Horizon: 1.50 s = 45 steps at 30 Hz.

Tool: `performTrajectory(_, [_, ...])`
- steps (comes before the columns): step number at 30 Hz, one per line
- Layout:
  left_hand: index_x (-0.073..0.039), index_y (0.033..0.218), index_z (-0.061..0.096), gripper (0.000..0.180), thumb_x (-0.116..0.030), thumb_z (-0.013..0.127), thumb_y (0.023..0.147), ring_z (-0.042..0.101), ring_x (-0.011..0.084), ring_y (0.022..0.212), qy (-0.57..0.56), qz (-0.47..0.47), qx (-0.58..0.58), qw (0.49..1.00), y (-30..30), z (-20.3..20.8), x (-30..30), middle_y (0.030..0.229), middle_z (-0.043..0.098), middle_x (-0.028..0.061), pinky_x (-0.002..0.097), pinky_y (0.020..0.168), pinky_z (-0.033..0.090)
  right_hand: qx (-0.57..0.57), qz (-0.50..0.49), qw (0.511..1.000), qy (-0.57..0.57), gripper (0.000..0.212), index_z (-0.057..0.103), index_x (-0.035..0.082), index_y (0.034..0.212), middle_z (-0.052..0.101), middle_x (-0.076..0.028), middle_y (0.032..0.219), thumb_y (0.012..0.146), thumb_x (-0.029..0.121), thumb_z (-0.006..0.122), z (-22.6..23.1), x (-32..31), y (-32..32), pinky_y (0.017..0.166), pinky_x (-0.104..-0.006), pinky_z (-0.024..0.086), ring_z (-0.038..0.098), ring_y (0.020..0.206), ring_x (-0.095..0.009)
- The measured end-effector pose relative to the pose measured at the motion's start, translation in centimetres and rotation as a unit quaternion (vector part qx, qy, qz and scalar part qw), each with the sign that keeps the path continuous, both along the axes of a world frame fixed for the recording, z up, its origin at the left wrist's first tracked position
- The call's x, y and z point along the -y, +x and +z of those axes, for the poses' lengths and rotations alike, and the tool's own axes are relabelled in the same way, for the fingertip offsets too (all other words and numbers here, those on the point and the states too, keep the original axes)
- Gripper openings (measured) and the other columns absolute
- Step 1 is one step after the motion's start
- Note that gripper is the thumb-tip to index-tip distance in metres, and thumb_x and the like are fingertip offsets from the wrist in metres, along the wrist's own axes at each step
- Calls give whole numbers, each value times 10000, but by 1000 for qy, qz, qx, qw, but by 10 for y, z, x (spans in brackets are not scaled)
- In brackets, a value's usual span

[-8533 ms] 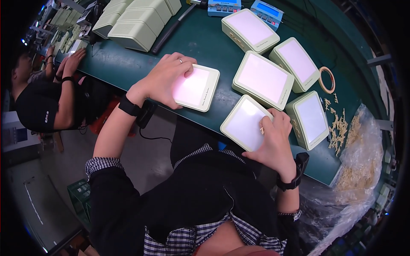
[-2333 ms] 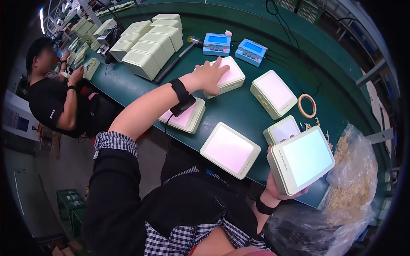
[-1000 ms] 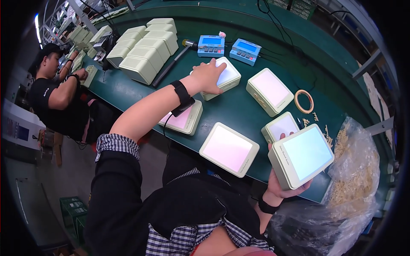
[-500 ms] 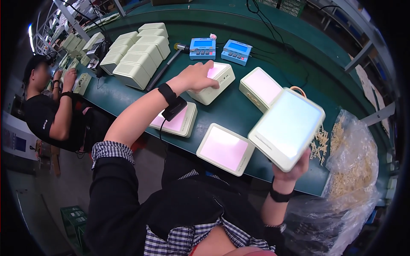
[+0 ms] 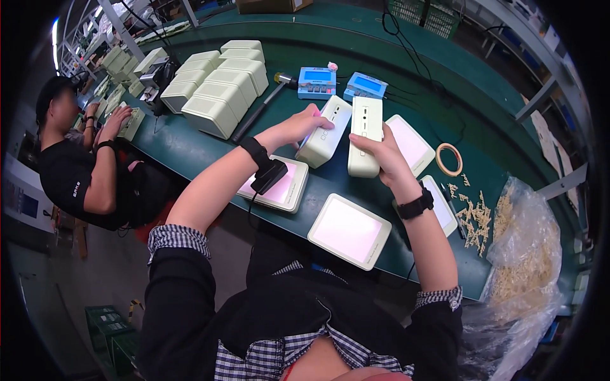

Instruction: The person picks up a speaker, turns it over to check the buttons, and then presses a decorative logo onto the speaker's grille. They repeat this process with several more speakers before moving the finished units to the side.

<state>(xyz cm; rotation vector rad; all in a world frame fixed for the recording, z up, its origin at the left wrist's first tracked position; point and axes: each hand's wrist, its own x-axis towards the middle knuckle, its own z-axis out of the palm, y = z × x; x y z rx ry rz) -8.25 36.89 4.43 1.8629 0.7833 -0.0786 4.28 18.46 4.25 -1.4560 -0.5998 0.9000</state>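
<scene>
Dark green surface (image 5: 184, 151), workshop beyond; a co-worker (image 5: 79, 168) is seen well left of the left grip (image 5: 297, 130). Left unit (image 5: 325, 141), pale and boxy, is grasped by the left grip, thumb laid against the ported face, lit panel turned leftward. Right unit (image 5: 367, 119) is clasped by the right grip (image 5: 392, 159), stood on edge, ports upward. Whether either is borne by the surface cannot be told. Step judged: two units being positioned by hand, side by side. Any next move would call for a firm hold, panels kept from knocking.

Room judged tight. Two blue meters (image 5: 317, 82) stand just ahead of the grips, one partly covered by the right unit. Below the left wrist, a lit unit (image 5: 287, 190); nearer the body, another lit unit (image 5: 349, 230). Right of the right grip: a half-hidden unit (image 5: 413, 145), tape roll (image 5: 449, 159), beige pieces (image 5: 475, 219). Left-forward: black-handled tool (image 5: 257, 117), stacked boxes (image 5: 219, 89).
</scene>
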Motion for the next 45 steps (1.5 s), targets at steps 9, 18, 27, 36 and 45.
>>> performTrajectory(9, [-98, 1221, 373, 513, -451, 557, 897, 574, 255, 1075, -35, 3, 25, 999, -6, -7, -6, 1200, 532, 134, 486, 731, 506, -86, 29, 996, 19, 863, 296, -36, 1423, 529, -210, 1288, 783, 247, 802, -29, -32, -1, 908, -379, 518, 615, 1111, -280])
performTrajectory(18, [-39, 1234, 359, 579, -453, 574, 891, 575, 253, 1068, -60, -4, 48, 997, -3, -17, -11, 1192, 523, 163, 465, 705, 519, 380, -76, 921, 23, 925, 386, -19, 1400, 505, -211, 1298, 727, 447, 817, -38, -29, -31, 983, -425, 462, 539, 1201, -336])
performTrajectory(27, [67, 1314, 198, 702, -406, 548, 931, 624, 302, 1063, -142, 49, 73, 986, -4, -8, 12, 1211, 525, 230, 447, 738, 552, 584, 27, 790, -183, 1147, 361, 18, 1458, 340, -267, 1338, 600, 637, 803, -4, -18, -31, 997, -473, 437, 443, 1223, -431])
performTrajectory(36, [62, 1328, 107, 728, -381, 539, 945, 630, 307, 1076, -172, 64, 102, 978, 4, -30, 2, 1252, 519, 236, 492, 755, 534, 616, 18, 753, -230, 1184, 356, 36, 1466, 254, -385, 1424, 598, 749, 729, 5, -24, -49, 1022, -600, 351, 333, 1331, -504])
performTrajectory(45, [31, 1342, 106, 729, -399, 535, 940, 618, 316, 1082, -173, 46, 96, 979, 4, -36, -1, 1256, 519, 216, 504, 698, 512, 590, 1, 758, -276, 1193, 292, 20, 1487, 186, -436, 1454, 622, 727, 711, 3, -32, -57, 1011, -665, 315, 280, 1347, -555])
